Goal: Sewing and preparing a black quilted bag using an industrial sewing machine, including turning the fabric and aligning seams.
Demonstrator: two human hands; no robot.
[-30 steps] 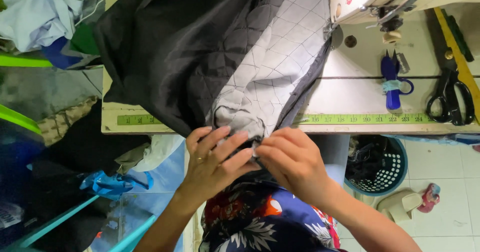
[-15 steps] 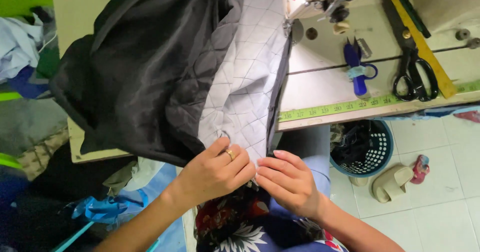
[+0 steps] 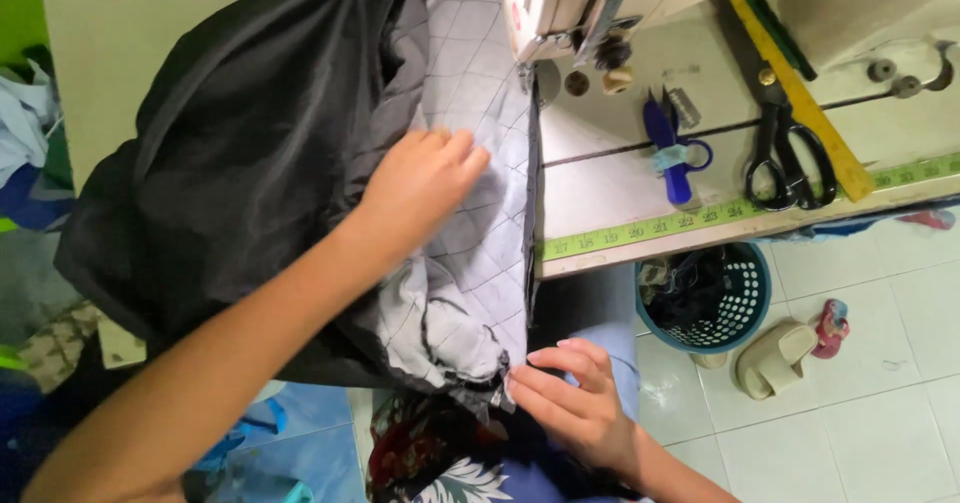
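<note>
A black jacket piece (image 3: 230, 163) with a grey quilted lining (image 3: 470, 123) lies over the sewing table and hangs off its front edge. My left hand (image 3: 420, 188) rests flat on the quilted lining, fingers spread, just left of the sewing machine head (image 3: 560, 3). My right hand (image 3: 570, 403) pinches the lower corner of the quilted fabric below the table edge, above my lap. The lining's right edge runs up toward the machine's needle area.
Blue thread snips (image 3: 675, 148), black scissors (image 3: 785, 153) and a yellow ruler (image 3: 800, 93) lie on the table right of the machine. A tape measure strip (image 3: 700, 218) lines the table edge. A blue basket (image 3: 715, 298) and sandals (image 3: 775, 358) sit on the tiled floor.
My left hand has let go of the fabric's lower corner and moved up onto the quilted lining on the table. My right hand still holds the corner. The view shifted right.
</note>
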